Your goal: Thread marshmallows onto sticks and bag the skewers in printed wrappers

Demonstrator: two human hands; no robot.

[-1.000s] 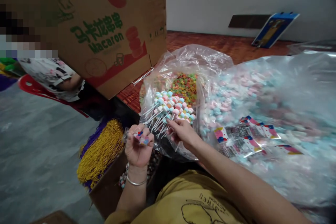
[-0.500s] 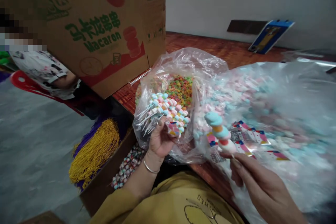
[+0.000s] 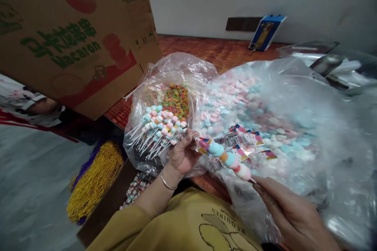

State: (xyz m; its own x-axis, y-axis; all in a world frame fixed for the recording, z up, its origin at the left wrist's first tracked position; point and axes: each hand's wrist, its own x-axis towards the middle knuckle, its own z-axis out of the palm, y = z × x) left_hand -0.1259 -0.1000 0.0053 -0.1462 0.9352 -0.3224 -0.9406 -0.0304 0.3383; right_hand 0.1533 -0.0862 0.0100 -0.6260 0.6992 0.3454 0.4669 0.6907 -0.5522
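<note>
My right hand [image 3: 290,213] pinches the stick of a marshmallow skewer [image 3: 229,159] with blue, orange, pink and white pieces. Its tip points left into a small printed clear wrapper [image 3: 201,144] that my left hand [image 3: 183,153] holds by the edge. Behind my left hand lies an open plastic bag [image 3: 165,121] with several more skewers on white sticks and a heap of small colourful candy rings. A stack of printed wrappers [image 3: 246,141] rests on the large bag to the right.
A big clear bag of pastel marshmallows [image 3: 282,125] covers the wooden table [image 3: 206,49] on the right. A "Macaron" cardboard box [image 3: 73,39] stands at upper left, another person's sleeve below it. Gold ties [image 3: 94,180] and wrapped skewers lie in a lower box.
My right hand drew one skewer out of the bag, swung it right, then brought its tip to the wrapper in my left hand. The view has shifted to the right.
</note>
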